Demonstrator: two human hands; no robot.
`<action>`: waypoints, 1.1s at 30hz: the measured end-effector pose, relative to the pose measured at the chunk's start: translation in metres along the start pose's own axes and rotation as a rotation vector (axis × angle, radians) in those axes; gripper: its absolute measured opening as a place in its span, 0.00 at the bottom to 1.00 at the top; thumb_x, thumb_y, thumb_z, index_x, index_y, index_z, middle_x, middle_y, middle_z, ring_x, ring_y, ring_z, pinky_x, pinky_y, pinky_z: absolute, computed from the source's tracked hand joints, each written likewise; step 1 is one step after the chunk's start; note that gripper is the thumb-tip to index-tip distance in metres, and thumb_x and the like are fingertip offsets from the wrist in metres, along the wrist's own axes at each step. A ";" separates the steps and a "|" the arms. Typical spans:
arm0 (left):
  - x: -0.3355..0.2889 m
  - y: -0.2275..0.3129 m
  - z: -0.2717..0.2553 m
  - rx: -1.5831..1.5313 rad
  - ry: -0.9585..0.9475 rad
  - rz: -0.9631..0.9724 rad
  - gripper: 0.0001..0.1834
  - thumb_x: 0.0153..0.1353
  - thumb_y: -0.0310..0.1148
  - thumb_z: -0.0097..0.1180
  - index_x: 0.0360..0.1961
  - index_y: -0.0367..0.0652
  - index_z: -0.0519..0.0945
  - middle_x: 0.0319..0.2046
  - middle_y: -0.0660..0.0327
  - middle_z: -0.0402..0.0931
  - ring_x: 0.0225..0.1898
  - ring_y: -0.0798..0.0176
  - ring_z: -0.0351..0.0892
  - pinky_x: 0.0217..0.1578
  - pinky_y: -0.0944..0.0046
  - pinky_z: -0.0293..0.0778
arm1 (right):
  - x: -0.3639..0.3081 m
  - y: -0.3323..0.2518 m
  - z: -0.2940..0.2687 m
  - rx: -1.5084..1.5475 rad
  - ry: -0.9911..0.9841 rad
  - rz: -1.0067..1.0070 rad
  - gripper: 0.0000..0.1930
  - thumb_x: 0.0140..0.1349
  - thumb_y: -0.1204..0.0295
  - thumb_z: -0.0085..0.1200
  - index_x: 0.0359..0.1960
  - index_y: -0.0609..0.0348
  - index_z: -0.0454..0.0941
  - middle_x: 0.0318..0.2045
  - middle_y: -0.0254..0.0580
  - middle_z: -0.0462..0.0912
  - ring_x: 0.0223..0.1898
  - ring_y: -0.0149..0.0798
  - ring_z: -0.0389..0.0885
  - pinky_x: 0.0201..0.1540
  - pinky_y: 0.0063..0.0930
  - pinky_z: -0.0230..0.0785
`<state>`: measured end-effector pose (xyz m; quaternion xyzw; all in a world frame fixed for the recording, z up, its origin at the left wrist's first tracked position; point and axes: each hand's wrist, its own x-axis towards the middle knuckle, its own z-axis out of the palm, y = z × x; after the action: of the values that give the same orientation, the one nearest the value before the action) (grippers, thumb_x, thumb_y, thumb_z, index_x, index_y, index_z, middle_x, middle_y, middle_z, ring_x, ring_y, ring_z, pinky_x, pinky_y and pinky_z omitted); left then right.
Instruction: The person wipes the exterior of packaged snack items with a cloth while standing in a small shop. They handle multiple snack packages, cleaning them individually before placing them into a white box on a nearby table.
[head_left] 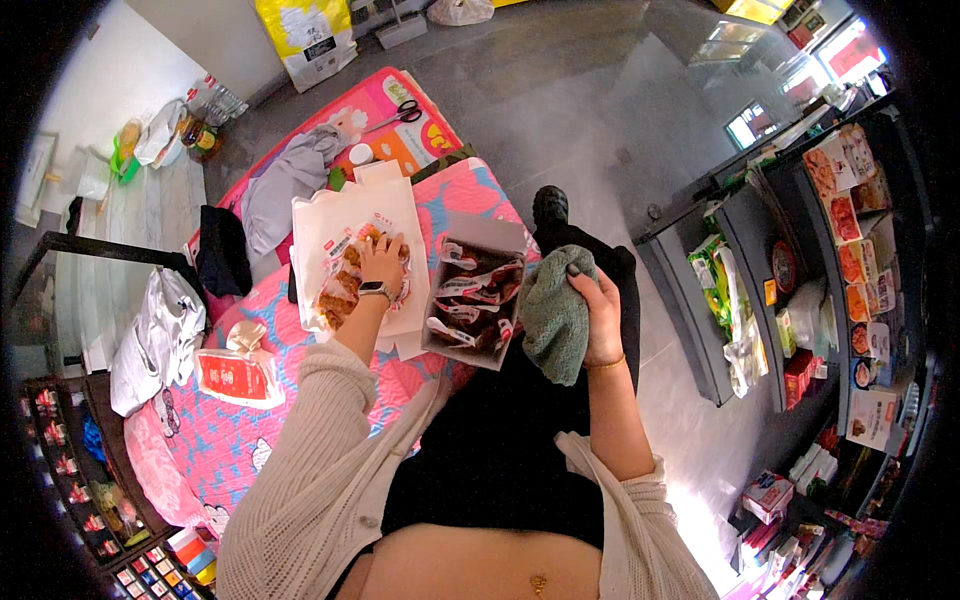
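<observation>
My right hand (598, 318) is closed round a grey-green knitted cloth (558, 312), perhaps a cap, held up in front of my dark trousers. My left hand (382, 265), a smartwatch on its wrist, lies with fingers spread on clear-wrapped brown food packets (343, 280). These packets sit in an opened white cardboard box (312, 226) on the bed-like surface. Just to its right, a grey-white open carton (484, 232) holds several dark brown wrapped packets (480, 290). The carton stands between my two hands.
A pink and blue patterned cover (220, 455) lies under the boxes. Scissors (407, 111), a white round lid (361, 154) and a grey garment (290, 185) lie beyond. At left is a red and white package (240, 377); dark shelves (690, 300) with goods stand right.
</observation>
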<state>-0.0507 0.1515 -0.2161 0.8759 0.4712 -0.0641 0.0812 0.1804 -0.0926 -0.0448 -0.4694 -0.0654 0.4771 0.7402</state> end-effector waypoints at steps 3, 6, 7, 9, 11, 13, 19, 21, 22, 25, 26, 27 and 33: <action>0.003 -0.012 0.002 -0.229 0.231 0.089 0.27 0.58 0.26 0.45 0.61 0.47 0.66 0.58 0.52 0.67 0.61 0.49 0.63 0.61 0.49 0.55 | 0.000 0.003 -0.002 0.033 -0.004 0.009 0.13 0.60 0.76 0.48 0.45 0.68 0.74 0.38 0.40 0.80 0.37 0.33 0.79 0.42 0.26 0.71; -0.011 0.001 -0.031 -0.567 0.450 -0.029 0.25 0.60 0.23 0.43 0.61 0.46 0.67 0.52 0.55 0.73 0.53 0.51 0.71 0.55 0.52 0.64 | 0.001 0.002 0.000 0.102 -0.012 0.044 0.14 0.59 0.74 0.48 0.47 0.67 0.73 0.39 0.41 0.79 0.39 0.34 0.78 0.44 0.27 0.71; -0.016 0.001 -0.045 -0.766 0.475 -0.052 0.24 0.62 0.24 0.42 0.61 0.46 0.67 0.51 0.55 0.73 0.52 0.53 0.72 0.52 0.54 0.67 | 0.002 0.002 0.001 0.160 -0.029 0.069 0.15 0.59 0.74 0.48 0.47 0.67 0.72 0.40 0.41 0.79 0.39 0.35 0.78 0.44 0.28 0.71; -0.024 0.009 -0.072 -1.166 0.506 -0.083 0.22 0.64 0.24 0.40 0.60 0.46 0.67 0.49 0.57 0.74 0.48 0.57 0.75 0.47 0.59 0.72 | 0.003 -0.001 0.004 0.169 -0.034 0.064 0.16 0.59 0.73 0.49 0.48 0.66 0.71 0.40 0.42 0.78 0.40 0.35 0.78 0.44 0.28 0.71; -0.040 0.033 -0.108 -1.705 0.460 -0.170 0.20 0.68 0.27 0.38 0.61 0.47 0.67 0.48 0.58 0.74 0.47 0.64 0.75 0.43 0.64 0.77 | 0.001 -0.006 0.015 0.067 -0.018 0.011 0.16 0.58 0.74 0.51 0.48 0.65 0.70 0.40 0.42 0.78 0.40 0.34 0.77 0.45 0.27 0.70; -0.063 0.060 -0.150 -1.942 0.367 -0.173 0.21 0.68 0.27 0.37 0.61 0.48 0.65 0.49 0.58 0.73 0.48 0.65 0.75 0.43 0.63 0.78 | 0.002 -0.006 0.025 -0.090 0.103 -0.133 0.16 0.56 0.77 0.53 0.47 0.64 0.70 0.39 0.41 0.78 0.40 0.33 0.77 0.45 0.26 0.70; -0.098 0.113 -0.181 -2.083 0.052 0.052 0.22 0.66 0.25 0.41 0.61 0.48 0.62 0.52 0.59 0.69 0.50 0.62 0.73 0.44 0.55 0.78 | -0.009 -0.025 0.072 -0.585 0.019 -0.620 0.16 0.49 0.83 0.55 0.42 0.62 0.73 0.41 0.41 0.78 0.46 0.34 0.75 0.50 0.27 0.67; -0.105 0.123 -0.171 -2.075 0.058 0.179 0.20 0.65 0.27 0.44 0.58 0.44 0.64 0.51 0.58 0.70 0.50 0.62 0.73 0.48 0.59 0.75 | -0.014 -0.030 0.086 -0.849 -0.113 -0.895 0.20 0.42 0.81 0.57 0.42 0.62 0.75 0.47 0.51 0.76 0.49 0.52 0.76 0.54 0.36 0.67; -0.104 0.123 -0.149 -2.047 0.092 0.253 0.19 0.65 0.29 0.44 0.58 0.42 0.64 0.51 0.58 0.70 0.50 0.63 0.72 0.49 0.60 0.73 | -0.021 -0.024 0.096 -0.879 -0.162 -0.918 0.22 0.42 0.79 0.58 0.44 0.61 0.75 0.50 0.50 0.75 0.50 0.52 0.74 0.54 0.39 0.66; -0.118 0.134 -0.161 -1.471 0.234 0.321 0.19 0.66 0.35 0.45 0.54 0.38 0.65 0.50 0.59 0.69 0.49 0.65 0.71 0.51 0.66 0.69 | -0.035 -0.009 0.103 -1.192 -0.202 -1.047 0.28 0.35 0.71 0.63 0.45 0.51 0.77 0.54 0.48 0.71 0.49 0.52 0.71 0.52 0.44 0.64; -0.117 0.132 -0.164 -1.639 0.147 0.273 0.18 0.66 0.36 0.45 0.54 0.38 0.65 0.50 0.59 0.69 0.49 0.65 0.71 0.51 0.66 0.69 | -0.038 -0.006 0.103 -1.218 -0.200 -1.102 0.27 0.35 0.72 0.63 0.46 0.50 0.77 0.54 0.48 0.71 0.49 0.52 0.70 0.53 0.44 0.63; -0.118 0.131 -0.167 -1.562 0.188 0.287 0.18 0.66 0.34 0.44 0.54 0.38 0.65 0.50 0.58 0.69 0.49 0.63 0.71 0.50 0.63 0.70 | -0.038 -0.001 0.099 -1.244 -0.191 -1.150 0.27 0.35 0.72 0.62 0.46 0.49 0.77 0.54 0.48 0.71 0.49 0.53 0.69 0.53 0.44 0.63; -0.115 0.138 -0.185 -1.901 0.136 0.336 0.18 0.65 0.27 0.44 0.56 0.40 0.63 0.52 0.52 0.68 0.52 0.54 0.72 0.49 0.50 0.76 | -0.021 -0.006 0.055 -1.157 0.049 -0.978 0.27 0.37 0.85 0.55 0.46 0.59 0.75 0.51 0.51 0.71 0.48 0.56 0.70 0.53 0.45 0.63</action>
<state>0.0083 0.0200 -0.0020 0.5022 0.1985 0.4072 0.7366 0.1430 -0.0744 -0.0025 -0.7110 -0.4894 -0.0265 0.5042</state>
